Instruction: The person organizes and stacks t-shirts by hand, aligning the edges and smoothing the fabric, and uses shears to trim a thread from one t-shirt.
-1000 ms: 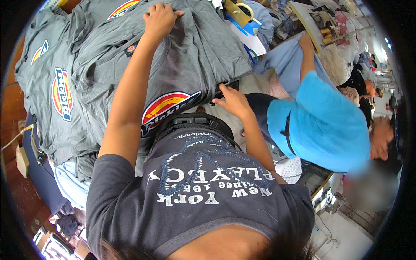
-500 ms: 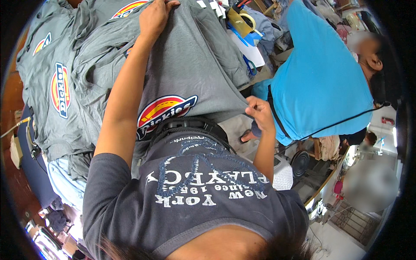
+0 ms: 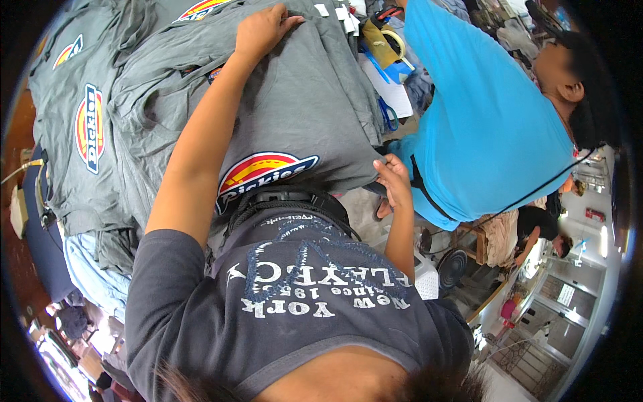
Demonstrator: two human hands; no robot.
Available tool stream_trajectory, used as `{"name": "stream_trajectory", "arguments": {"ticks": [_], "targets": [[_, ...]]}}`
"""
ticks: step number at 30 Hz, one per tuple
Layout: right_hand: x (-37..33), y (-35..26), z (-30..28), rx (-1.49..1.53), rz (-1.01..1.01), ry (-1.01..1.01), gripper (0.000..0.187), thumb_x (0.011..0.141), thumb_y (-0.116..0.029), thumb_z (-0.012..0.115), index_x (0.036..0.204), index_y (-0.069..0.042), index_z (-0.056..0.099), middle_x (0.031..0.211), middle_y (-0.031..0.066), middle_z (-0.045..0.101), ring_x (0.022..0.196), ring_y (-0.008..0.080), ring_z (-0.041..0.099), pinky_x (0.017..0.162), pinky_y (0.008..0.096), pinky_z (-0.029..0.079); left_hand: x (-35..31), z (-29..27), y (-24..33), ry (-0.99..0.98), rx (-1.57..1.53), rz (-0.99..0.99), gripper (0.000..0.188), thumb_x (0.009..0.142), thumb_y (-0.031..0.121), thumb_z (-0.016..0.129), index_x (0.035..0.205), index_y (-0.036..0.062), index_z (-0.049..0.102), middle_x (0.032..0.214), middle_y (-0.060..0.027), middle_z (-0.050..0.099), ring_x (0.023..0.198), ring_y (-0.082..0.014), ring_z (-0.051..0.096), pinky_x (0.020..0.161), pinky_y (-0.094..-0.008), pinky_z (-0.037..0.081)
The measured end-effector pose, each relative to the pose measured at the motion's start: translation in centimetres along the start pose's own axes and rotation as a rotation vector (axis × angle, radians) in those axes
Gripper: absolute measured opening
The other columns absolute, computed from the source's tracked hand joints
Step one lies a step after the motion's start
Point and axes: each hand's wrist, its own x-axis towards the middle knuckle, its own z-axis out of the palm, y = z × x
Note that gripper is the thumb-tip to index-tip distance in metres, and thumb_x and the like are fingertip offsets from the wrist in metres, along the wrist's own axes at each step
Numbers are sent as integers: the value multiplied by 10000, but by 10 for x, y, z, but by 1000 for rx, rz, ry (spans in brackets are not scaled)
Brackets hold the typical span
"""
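Note:
A grey T-shirt (image 3: 315, 94) with a red, yellow and blue printed badge is spread in front of my body, its near part hanging by my waist. My left hand (image 3: 264, 30) is closed on the shirt's cloth toward the far side, fingers pointing right. At the near right corner my right hand (image 3: 394, 179) pinches the shirt's edge between thumb and fingers. More grey T-shirts (image 3: 137, 94) with the same badge lie in overlapping layers on the left.
Right of the shirts are blue-handled scissors (image 3: 388, 115), white paper (image 3: 395, 94) and a tape roll (image 3: 395, 43). A co-worker in a blue shirt (image 3: 489, 120) leans close on my right. A black cable (image 3: 536, 191) crosses there. Light blue cloth (image 3: 97, 268) hangs at left.
My left hand has moved right and slightly nearer, and the cloth between my hands hangs less taut. My right hand has shifted slightly left. The co-worker has leaned left.

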Motion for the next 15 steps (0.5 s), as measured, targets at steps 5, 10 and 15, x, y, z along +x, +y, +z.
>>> {"name": "stream_trajectory", "arguments": {"ticks": [5, 10, 15], "targets": [[-10, -41, 22, -769, -259, 215, 258, 744, -47, 580, 993, -40, 511, 747, 75, 588, 691, 181, 579, 610, 286, 436, -24, -58, -34, 212, -213, 126, 278, 795, 308, 555, 911, 55, 553, 797, -107, 570, 742, -231, 548, 668, -325, 437], [21, -98, 63, -690, -489, -48, 210, 773, -83, 551, 972, -16, 539, 810, 85, 600, 739, 173, 581, 675, 275, 441, -80, -134, -100, -204, 6, -240, 197, 782, 200, 563, 896, 40, 581, 801, -123, 588, 801, -300, 555, 705, -366, 427], [125, -132, 156, -769, -1032, -66, 246, 763, -126, 582, 997, -54, 557, 976, 126, 586, 908, 227, 563, 793, 317, 432, -81, -135, -92, -357, -24, 21, 238, 778, 193, 583, 981, 69, 582, 915, -141, 575, 852, -245, 553, 767, -348, 413]]}}
